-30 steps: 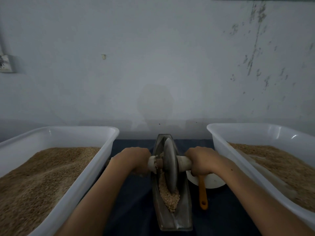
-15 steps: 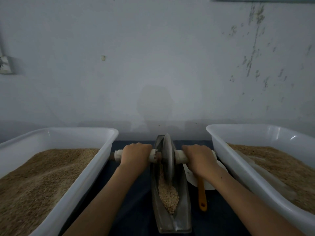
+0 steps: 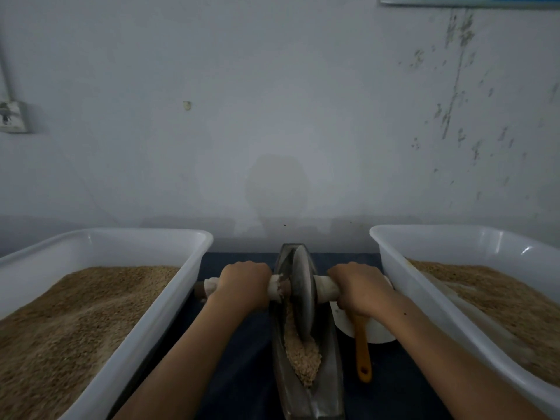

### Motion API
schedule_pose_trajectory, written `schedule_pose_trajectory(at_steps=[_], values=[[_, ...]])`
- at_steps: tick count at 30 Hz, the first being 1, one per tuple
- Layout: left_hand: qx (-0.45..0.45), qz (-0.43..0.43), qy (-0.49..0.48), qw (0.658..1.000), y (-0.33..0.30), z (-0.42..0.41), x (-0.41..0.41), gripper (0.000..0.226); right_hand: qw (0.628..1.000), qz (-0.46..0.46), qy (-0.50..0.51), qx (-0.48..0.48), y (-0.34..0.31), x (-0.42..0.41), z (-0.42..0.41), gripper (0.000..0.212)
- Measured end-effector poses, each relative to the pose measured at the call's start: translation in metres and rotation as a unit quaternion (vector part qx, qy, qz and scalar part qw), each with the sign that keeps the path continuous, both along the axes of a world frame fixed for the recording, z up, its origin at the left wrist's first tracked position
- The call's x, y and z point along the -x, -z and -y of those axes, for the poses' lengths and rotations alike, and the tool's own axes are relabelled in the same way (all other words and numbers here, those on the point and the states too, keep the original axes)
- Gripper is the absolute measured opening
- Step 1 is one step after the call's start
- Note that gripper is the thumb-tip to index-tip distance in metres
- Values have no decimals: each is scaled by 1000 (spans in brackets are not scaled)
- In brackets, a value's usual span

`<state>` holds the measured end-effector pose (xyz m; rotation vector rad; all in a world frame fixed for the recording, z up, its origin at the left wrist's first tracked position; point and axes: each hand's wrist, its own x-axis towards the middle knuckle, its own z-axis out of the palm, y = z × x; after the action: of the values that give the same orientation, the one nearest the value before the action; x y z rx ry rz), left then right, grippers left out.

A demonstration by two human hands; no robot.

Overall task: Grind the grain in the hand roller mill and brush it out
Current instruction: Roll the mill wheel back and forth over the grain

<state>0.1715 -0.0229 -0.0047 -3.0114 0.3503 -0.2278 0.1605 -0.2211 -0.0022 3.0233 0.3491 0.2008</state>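
While my left hand [image 3: 246, 284] and right hand [image 3: 357, 287] grip the axle handles [image 3: 325, 291], the wheel [image 3: 301, 294] stands upright in the trough [image 3: 328, 371]. Crushed grain [image 3: 303, 357] lies beneath it.

We face a pale grey-white wall [image 3: 272, 116], dimly lit; light's weak & even, w/ a soft dark shadow patch [image 3: 277, 189] low at centre; on the right we see dark streaks & flecks [image 3: 454, 86] running down the paint; top right, the bottom edge of a blue-rimmed frame or poster [image 3: 469, 0]; far left, a small wall socket box [image 3: 12, 116] w/ a conduit going up from it; a tiny pale mark [image 3: 187, 105] sits left of centre; below, a tabletop w/ dark blue cloth [image 3: 242, 374] meets the wall.
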Motion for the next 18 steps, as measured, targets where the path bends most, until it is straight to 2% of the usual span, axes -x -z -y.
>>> schedule_pose_trajectory(at_steps=[4, 7, 10, 14, 18], values=[[5, 70, -20, 997, 7, 4, -2, 16, 995, 102, 2, -14, 11, -1, -1, 21], [5, 83, -18, 996, 9, 3, -2, 13, 992, 129, -8, -12, 13, -1, -1, 20], [-8, 56, -8, 998, 6, 1, -2, 19, 996, 84, -8, 4, 6, 2, 0, 23], [-11, -30, 26, 999, -1, -6, 0, 31, 999, -5, -11, 29, -4, 5, 1, 25], [2, -71, 54, 996, -3, -10, 0, 27, 998, -51, -12, 26, -8, 7, 3, 23]])
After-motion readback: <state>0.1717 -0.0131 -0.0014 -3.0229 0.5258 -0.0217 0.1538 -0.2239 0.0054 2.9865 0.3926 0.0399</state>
